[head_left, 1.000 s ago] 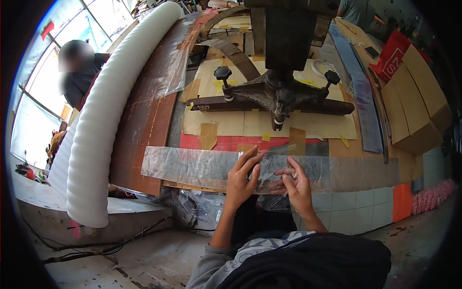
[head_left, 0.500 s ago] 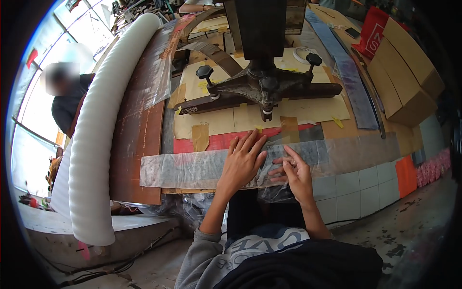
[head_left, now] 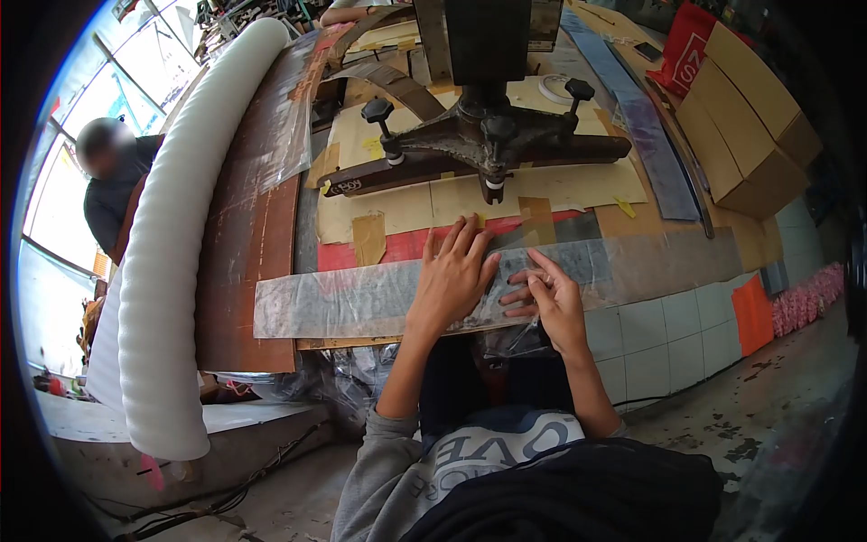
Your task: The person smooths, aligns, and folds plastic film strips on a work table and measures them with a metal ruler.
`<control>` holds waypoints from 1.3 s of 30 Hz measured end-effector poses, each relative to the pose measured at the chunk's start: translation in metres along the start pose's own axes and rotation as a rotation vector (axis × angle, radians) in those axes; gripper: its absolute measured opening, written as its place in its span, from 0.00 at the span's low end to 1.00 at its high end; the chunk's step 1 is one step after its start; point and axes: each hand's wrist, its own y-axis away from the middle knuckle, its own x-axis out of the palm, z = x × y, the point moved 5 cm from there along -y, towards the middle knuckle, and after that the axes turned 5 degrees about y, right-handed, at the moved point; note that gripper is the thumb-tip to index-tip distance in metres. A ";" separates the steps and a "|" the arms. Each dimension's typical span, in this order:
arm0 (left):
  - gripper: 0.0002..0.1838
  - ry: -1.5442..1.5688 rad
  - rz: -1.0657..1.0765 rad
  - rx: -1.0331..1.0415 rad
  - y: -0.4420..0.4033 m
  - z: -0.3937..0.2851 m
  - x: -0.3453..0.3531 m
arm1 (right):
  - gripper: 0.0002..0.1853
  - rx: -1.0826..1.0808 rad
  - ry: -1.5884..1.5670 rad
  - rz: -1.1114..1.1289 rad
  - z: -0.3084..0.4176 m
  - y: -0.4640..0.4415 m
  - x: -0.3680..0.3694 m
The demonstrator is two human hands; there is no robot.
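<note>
My left hand (head_left: 454, 278) lies palm down with its fingers spread, over a long clear plastic strip (head_left: 343, 303) and the red sheet (head_left: 397, 250) behind it. Just to the right, my right hand (head_left: 553, 298) is raised over the strip, its fingers apart and partly curled, with nothing visible in them. Beyond my fingertips, a dark metal press head (head_left: 494, 144) with a crossbar and black knobs stands over a cream board (head_left: 433, 212). Brown tape (head_left: 369, 238) holds the board's front edge.
A thick white foam roll (head_left: 181, 235) runs along the left, beside a brown board (head_left: 244, 271). Beyond the roll is a person (head_left: 113, 194). An open cardboard box (head_left: 741, 135), a red bag (head_left: 684, 50) and a bluish strip (head_left: 655, 144) are on the right.
My left hand has moved forward and flattened out, its fingers now reaching the red sheet. My right hand keeps much the same pose. The view has shifted, moving the press left and up.
</note>
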 end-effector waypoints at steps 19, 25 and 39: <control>0.23 -0.085 0.042 -0.007 -0.001 -0.005 0.006 | 0.24 -0.003 -0.051 -0.044 -0.003 0.011 -0.001; 0.23 -0.049 0.033 -0.010 -0.006 -0.003 0.009 | 0.25 -0.001 -0.051 -0.045 0.004 0.006 -0.001; 0.22 -0.034 0.020 -0.012 -0.009 0.008 0.016 | 0.28 -0.012 -0.073 0.005 -0.003 -0.004 -0.003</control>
